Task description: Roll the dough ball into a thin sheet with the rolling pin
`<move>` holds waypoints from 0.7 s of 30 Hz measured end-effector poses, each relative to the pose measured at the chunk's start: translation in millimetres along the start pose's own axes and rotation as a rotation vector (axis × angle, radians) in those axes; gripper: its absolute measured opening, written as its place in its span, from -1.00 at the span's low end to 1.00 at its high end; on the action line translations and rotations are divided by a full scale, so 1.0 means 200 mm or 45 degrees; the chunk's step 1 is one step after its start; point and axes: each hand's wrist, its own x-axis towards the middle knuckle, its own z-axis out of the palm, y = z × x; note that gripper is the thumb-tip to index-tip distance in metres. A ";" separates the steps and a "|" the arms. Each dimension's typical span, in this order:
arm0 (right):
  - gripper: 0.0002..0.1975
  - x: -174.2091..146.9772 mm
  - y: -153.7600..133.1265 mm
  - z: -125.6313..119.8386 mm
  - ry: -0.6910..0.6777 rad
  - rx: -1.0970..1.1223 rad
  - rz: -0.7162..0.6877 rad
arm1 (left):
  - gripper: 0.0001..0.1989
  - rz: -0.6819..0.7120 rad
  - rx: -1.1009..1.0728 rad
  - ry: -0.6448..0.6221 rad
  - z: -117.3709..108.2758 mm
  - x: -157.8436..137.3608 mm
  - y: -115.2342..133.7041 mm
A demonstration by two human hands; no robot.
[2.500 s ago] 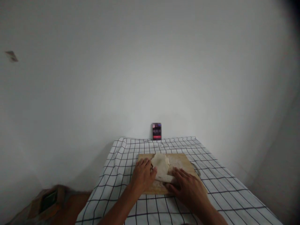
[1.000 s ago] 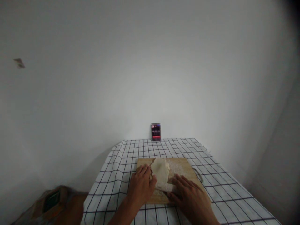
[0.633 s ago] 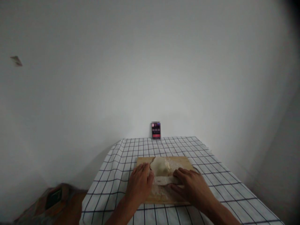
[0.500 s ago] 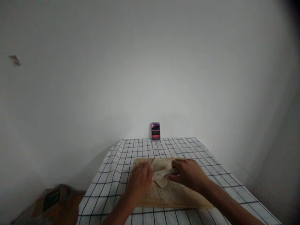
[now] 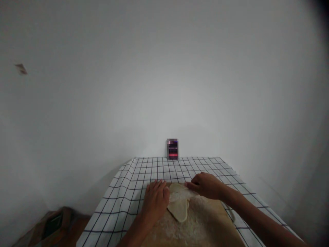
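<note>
A flat, uneven sheet of dough (image 5: 180,207) lies on a floured wooden board (image 5: 180,231). My left hand (image 5: 156,199) rests flat with its fingers stretched out at the dough's left edge. On the other side, my right hand (image 5: 205,185) has its fingers closed, thumb and fingertips at the dough's upper right edge, seeming to pinch it. Its grip is partly hidden and small. Beside the board, partly behind my right forearm, a pale rounded thing (image 5: 231,214) shows, perhaps the end of the rolling pin.
A white tablecloth with black checks (image 5: 120,202) covers the table. At its far edge a phone (image 5: 172,149) with a blurred screen leans on the wall (image 5: 164,85). On the floor at lower left stands a brown box-like object (image 5: 55,223).
The rolling pin has left my right hand, which now has its fingers at the dough's edge. More of the dough shows. My view has tilted slightly up.
</note>
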 end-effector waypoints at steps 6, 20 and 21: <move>-0.52 0.04 0.05 0.07 0.126 0.029 0.081 | -0.60 0.022 0.006 0.162 0.05 -0.01 0.00; -0.49 -0.21 0.04 0.31 0.344 0.165 0.031 | -0.56 -0.192 -0.424 -0.015 -0.26 0.03 0.14; -0.48 -0.24 0.03 0.32 0.354 0.172 0.039 | -0.56 -0.176 -0.423 -0.003 -0.26 0.01 0.15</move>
